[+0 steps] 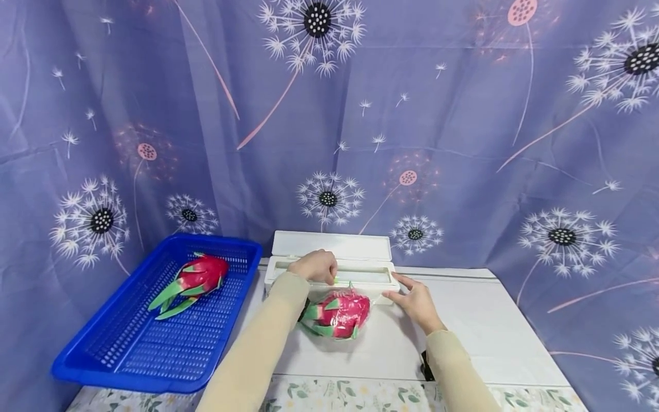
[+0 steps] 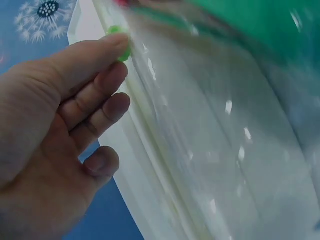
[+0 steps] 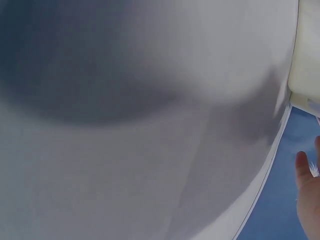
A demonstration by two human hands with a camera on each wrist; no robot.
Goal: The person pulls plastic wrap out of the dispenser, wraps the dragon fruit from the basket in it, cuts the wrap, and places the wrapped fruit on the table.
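Observation:
A white film dispenser box (image 1: pixel 332 292) stands with its lid (image 1: pixel 332 245) raised. My left hand (image 1: pixel 316 266) pinches a small green slide cutter (image 2: pixel 120 47) on the box's edge between thumb and index finger. Clear cling film (image 2: pixel 220 120) lies across the box front in the left wrist view. A red dragon fruit (image 1: pixel 346 313) with green scales sits in front of the box, covered by shiny film. My right hand (image 1: pixel 417 300) rests at the box's right end, thumb toward the front and fingers extended; only part of it shows in the right wrist view.
A blue perforated basket (image 1: pixel 170 349) stands on the left with another dragon fruit (image 1: pixel 203 274) in it. Beneath the box is a white board (image 1: pixel 463 320), with a floral cloth (image 1: pixel 355 395) along the near edge. A dandelion-print curtain (image 1: pixel 453 143) hangs close behind.

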